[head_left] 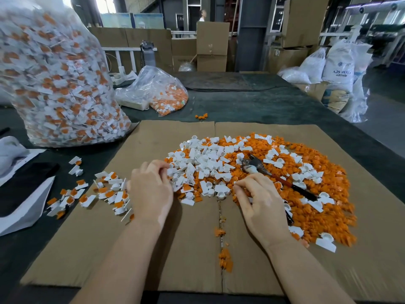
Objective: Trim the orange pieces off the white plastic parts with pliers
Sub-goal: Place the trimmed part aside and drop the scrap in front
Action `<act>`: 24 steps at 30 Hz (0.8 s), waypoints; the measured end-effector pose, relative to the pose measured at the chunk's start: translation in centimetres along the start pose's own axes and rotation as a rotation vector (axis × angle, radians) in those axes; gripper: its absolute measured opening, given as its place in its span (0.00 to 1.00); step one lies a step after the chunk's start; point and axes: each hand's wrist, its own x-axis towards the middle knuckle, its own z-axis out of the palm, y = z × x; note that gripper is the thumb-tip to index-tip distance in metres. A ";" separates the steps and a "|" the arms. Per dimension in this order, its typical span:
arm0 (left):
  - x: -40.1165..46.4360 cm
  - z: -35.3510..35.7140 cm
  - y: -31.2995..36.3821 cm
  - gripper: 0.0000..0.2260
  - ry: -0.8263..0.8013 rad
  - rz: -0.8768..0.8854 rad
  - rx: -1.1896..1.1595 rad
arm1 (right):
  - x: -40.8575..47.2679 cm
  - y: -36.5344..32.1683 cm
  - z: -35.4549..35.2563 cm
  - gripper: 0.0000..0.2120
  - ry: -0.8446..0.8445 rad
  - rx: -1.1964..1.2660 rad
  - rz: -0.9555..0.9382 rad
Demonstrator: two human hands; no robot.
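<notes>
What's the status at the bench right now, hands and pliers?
Left hand pinching white plastic parts at pile edge. Right hand curled over orange scraps, grip unclear. Red-handled metal pliers lying on pile, unheld.

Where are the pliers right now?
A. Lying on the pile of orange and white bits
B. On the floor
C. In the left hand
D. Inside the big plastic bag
A: the pliers lie on the pile, beyond the right hand; neither hand holds them.
</notes>
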 end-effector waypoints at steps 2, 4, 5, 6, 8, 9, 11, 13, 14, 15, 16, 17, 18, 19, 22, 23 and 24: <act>0.4 -0.2 -0.7 0.09 -0.029 -0.032 0.106 | 0.0 0.0 0.1 0.02 0.007 -0.010 -0.002; 0.6 -0.1 -1.0 0.10 -0.051 -0.042 0.170 | 0.0 0.1 0.1 0.02 0.010 -0.027 -0.003; 0.6 0.0 -1.0 0.10 -0.062 -0.044 0.192 | 0.0 0.2 0.1 0.02 0.009 -0.035 -0.001; 0.6 0.1 -0.9 0.11 -0.072 -0.046 0.209 | 0.0 0.2 0.2 0.02 0.006 -0.043 0.001; 0.6 0.3 -0.8 0.11 -0.083 -0.044 0.247 | 0.0 0.3 0.2 0.02 -0.005 -0.061 0.005; 0.5 0.4 -0.7 0.11 -0.081 -0.030 0.266 | -0.1 0.4 0.2 0.02 -0.013 -0.073 0.008; 0.2 0.7 -0.3 0.11 -0.067 0.039 0.269 | -0.1 0.4 0.3 0.02 -0.028 -0.089 0.024; -0.4 1.1 0.5 0.10 -0.078 0.160 0.201 | -0.1 0.5 0.3 0.03 -0.033 -0.112 0.052; -0.7 1.3 1.0 0.09 -0.105 0.229 0.148 | -0.2 0.5 0.3 0.04 -0.027 -0.134 0.066; -1.1 1.6 1.5 0.08 -0.140 0.290 0.092 | -0.2 0.4 0.3 0.04 -0.019 -0.158 0.079; -1.5 1.8 2.0 0.08 -0.179 0.335 0.042 | -0.3 0.4 0.3 0.05 -0.013 -0.179 0.089; -1.8 2.1 2.4 0.08 -0.219 0.365 -0.001 | -0.3 0.3 0.3 0.05 -0.010 -0.200 0.096; -2.1 2.3 2.8 0.07 -0.260 0.390 -0.035 | -0.4 0.2 0.2 0.05 -0.012 -0.220 0.097; -2.4 2.6 3.1 0.07 -0.303 0.417 -0.060 | -0.5 0.2 0.2 0.05 -0.020 -0.242 0.093; -2.9 3.4 3.8 0.11 -0.409 0.488 -0.057 | -0.7 0.0 0.3 0.07 -0.075 -0.307 0.077; -3.0 3.6 3.9 0.12 -0.431 0.492 -0.040 | -0.7 0.0 0.3 0.07 -0.092 -0.325 0.078; -3.1 3.8 4.0 0.12 -0.448 0.486 -0.025 | -0.7 0.0 0.3 0.07 -0.103 -0.338 0.081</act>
